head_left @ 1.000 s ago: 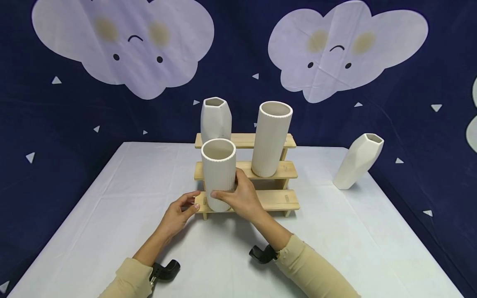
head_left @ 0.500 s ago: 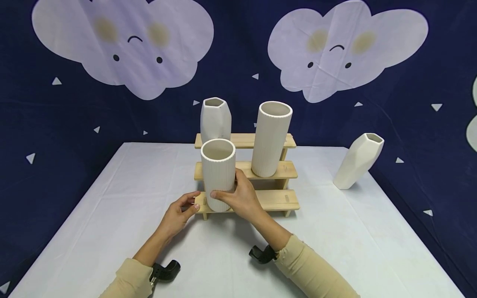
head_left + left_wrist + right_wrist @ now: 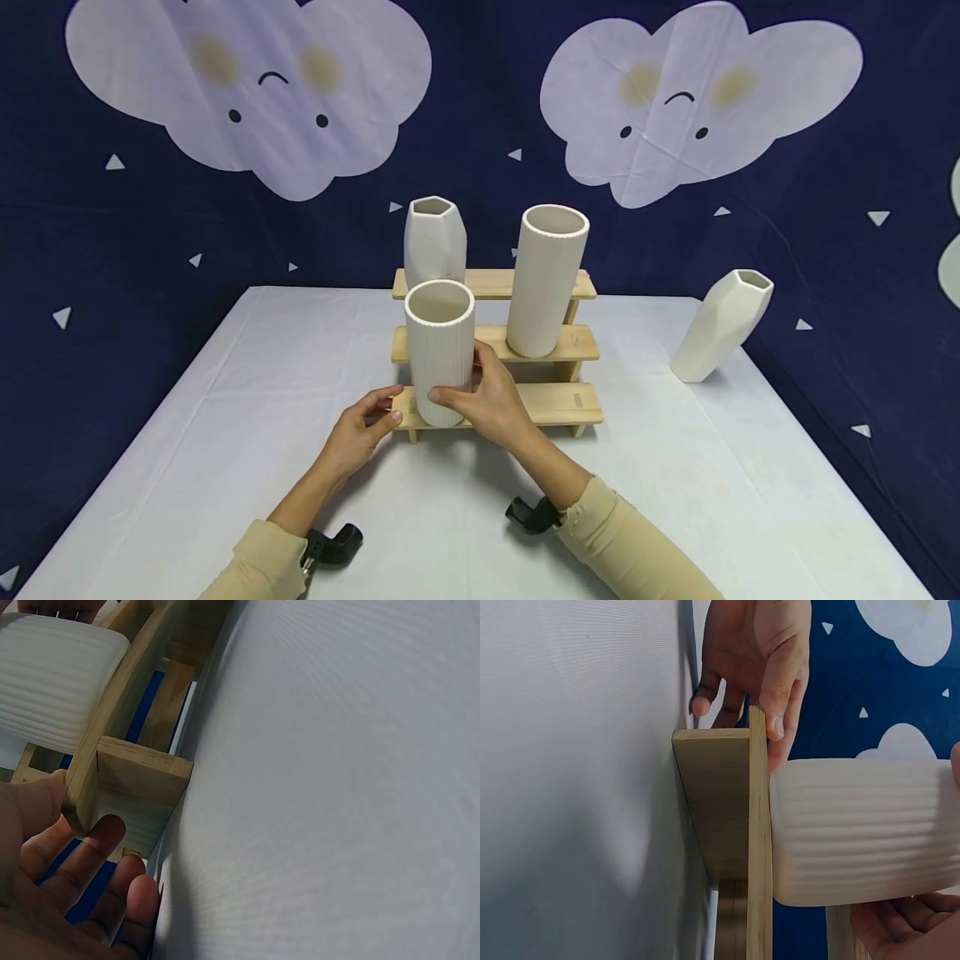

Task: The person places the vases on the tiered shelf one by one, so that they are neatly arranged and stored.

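Observation:
In the head view my right hand (image 3: 491, 400) holds a white ribbed cylindrical vase (image 3: 441, 358) low down, thumb across its front and fingers at its right side. The vase stands upright on the left part of the lowest step of a wooden three-step stand (image 3: 558, 403). My left hand (image 3: 360, 432) grips the left end of that step. The left wrist view has its thumb on top of the board and fingers (image 3: 105, 834) beneath. From the right wrist, the vase's base (image 3: 840, 832) meets the board (image 3: 759, 847).
A second ribbed vase (image 3: 546, 283) stands on the middle step, right side. One faceted white vase (image 3: 435, 242) is on the top step at left. Another faceted vase (image 3: 722, 327) stands on the white-covered table (image 3: 225, 467), far right. A dark blue cloud-print cloth (image 3: 480, 100) hangs behind.
My right thumb has slid slightly to the right across the front of the vase, and the right wrist has shifted a little rightward. The left hand, stand and vases stay put.

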Available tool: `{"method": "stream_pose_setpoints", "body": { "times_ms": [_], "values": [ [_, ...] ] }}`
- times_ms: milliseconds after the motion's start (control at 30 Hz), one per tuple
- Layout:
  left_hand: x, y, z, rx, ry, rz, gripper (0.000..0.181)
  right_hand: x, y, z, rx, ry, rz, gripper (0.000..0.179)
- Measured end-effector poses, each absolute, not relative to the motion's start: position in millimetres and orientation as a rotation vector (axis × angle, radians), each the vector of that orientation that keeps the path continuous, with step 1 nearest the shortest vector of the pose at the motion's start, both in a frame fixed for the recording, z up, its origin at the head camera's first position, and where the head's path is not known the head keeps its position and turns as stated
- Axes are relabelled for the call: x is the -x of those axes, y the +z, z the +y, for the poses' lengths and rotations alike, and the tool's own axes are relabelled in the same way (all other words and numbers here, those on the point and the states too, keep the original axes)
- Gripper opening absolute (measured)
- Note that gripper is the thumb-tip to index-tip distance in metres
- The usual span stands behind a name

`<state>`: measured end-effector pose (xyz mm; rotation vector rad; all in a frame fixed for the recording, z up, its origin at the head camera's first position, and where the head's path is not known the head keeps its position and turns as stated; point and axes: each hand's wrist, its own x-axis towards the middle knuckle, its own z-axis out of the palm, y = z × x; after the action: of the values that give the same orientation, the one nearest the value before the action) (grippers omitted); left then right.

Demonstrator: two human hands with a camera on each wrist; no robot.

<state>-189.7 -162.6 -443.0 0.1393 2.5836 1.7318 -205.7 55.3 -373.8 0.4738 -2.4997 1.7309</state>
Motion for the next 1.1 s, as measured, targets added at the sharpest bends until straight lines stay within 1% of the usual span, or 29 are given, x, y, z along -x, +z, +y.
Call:
{"method": "stream_pose_setpoints", "body": {
  "times_ms": [433,767,1100],
  "values": [
    [190.1,-444.3,-161.6,-0.138,1.744,2.594,0.042,199.0,-374.7,72.6,-0.519,1.679,-2.454,0.084],
    [189.8,-443.9,-161.6,-0.135,1.744,2.593,0.041,190.7,-375.0,97.4,-0.448,1.613,-2.473,0.088],
    [189.5,-443.4,-161.8,-0.128,1.733,2.595,0.042,182.1,-374.9,123.9,-0.360,1.569,-2.519,0.084]
  ]
}}
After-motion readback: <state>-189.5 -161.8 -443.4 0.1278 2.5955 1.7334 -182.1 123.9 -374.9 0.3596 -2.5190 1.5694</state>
